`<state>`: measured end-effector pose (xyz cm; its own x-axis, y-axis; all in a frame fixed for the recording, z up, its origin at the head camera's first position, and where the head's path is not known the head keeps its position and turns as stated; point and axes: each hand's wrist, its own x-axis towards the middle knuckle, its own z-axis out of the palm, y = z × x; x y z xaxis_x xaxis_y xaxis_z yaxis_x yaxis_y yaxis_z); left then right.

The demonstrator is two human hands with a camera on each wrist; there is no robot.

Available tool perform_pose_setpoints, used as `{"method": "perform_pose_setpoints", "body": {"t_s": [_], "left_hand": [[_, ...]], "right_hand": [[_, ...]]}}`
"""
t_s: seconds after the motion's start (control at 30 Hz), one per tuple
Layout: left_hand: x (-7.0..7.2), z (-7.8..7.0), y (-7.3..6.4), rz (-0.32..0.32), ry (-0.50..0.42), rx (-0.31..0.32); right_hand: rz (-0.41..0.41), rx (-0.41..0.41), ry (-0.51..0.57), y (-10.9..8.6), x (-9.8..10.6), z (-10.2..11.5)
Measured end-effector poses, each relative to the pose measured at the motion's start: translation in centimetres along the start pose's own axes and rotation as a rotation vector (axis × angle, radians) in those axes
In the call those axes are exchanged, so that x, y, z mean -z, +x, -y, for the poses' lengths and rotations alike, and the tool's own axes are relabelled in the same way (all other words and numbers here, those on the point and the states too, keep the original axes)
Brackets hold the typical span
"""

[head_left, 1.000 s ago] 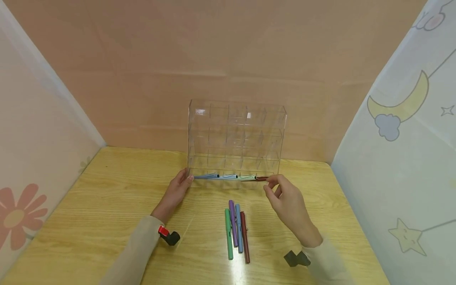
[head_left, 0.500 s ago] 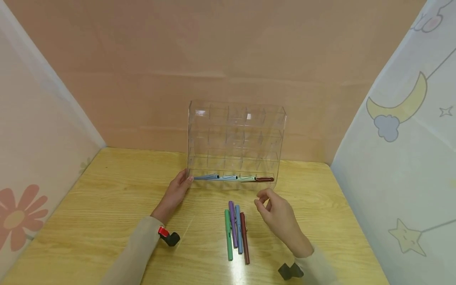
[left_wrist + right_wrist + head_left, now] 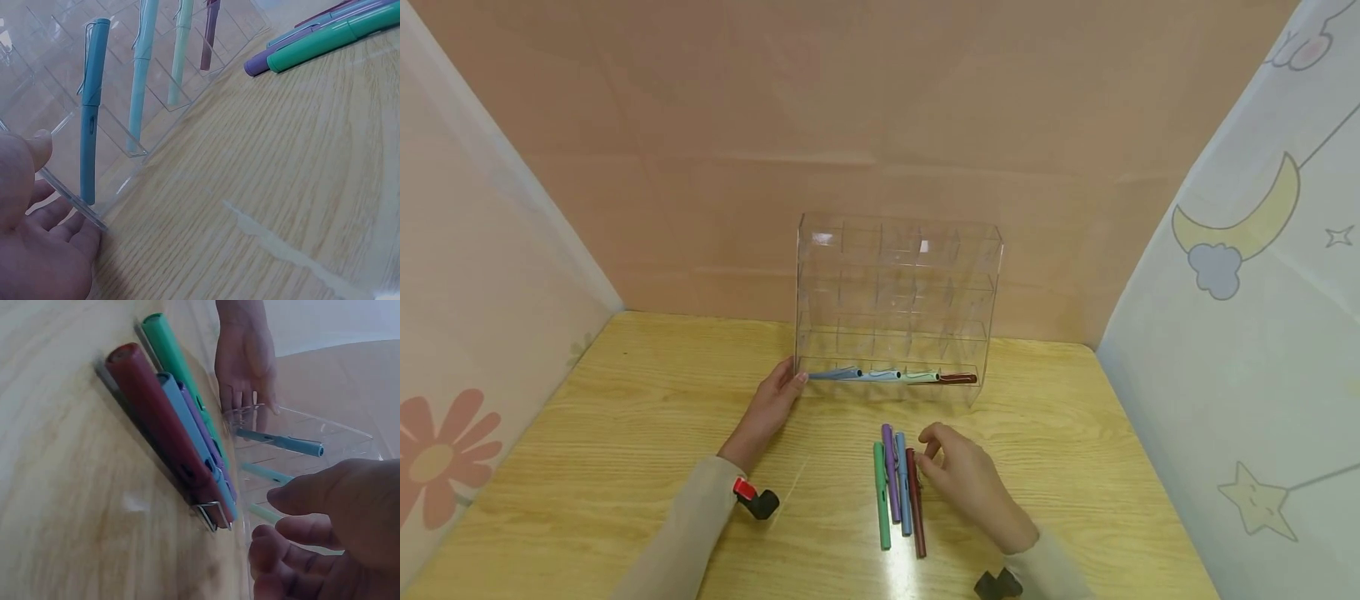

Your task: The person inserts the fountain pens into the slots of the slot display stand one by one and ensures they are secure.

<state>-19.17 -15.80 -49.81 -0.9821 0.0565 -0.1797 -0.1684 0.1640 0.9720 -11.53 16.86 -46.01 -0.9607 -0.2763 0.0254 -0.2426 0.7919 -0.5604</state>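
Observation:
A clear acrylic pen rack (image 3: pixel 895 300) with several compartments stands upright. My left hand (image 3: pixel 772 400) grips its lower left edge, thumb in front and fingers behind. Along the bottom row stand a blue pen (image 3: pixel 92 112), a light blue pen (image 3: pixel 142 81), a pale green pen (image 3: pixel 180 56) and a dark red pen (image 3: pixel 958 378). On the table lie a green pen (image 3: pixel 882 496), a purple pen (image 3: pixel 891 475), another blue pen (image 3: pixel 903 483) and another dark red pen (image 3: pixel 916 504). Holding nothing, my right hand (image 3: pixel 966 479) hovers beside that dark red one, fingers loosely bent.
The wooden table (image 3: pixel 647 400) meets an orange-brown cloth (image 3: pixel 700 167) behind the rack. White patterned cloth walls (image 3: pixel 1262 350) close in the right side, and a flowered one (image 3: pixel 460 333) the left. The loose pens lie close together in front of the rack.
My right hand has left the dark red pen in the rack's bottom row and moved down and left to the loose pens. The left hand has stayed at the rack.

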Motion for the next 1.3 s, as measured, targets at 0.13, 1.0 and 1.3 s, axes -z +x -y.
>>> {"method": "perform_pose_setpoints", "body": {"t_s": [0.13, 1.0, 1.3], "left_hand": [[0.0, 0.1, 0.0, -0.001, 0.001, -0.002], [-0.1, 0.0, 0.0, 0.009, -0.007, -0.019], [-0.1, 0.0, 0.0, 0.011, -0.009, -0.010]], "right_hand": [[0.056, 0.013, 0.005, -0.3, -0.6, -0.1], [0.171, 0.032, -0.035, -0.3, -0.8, -0.9], [0.101, 0.001, -0.161, -0.5, -0.6, -1.1]]}}
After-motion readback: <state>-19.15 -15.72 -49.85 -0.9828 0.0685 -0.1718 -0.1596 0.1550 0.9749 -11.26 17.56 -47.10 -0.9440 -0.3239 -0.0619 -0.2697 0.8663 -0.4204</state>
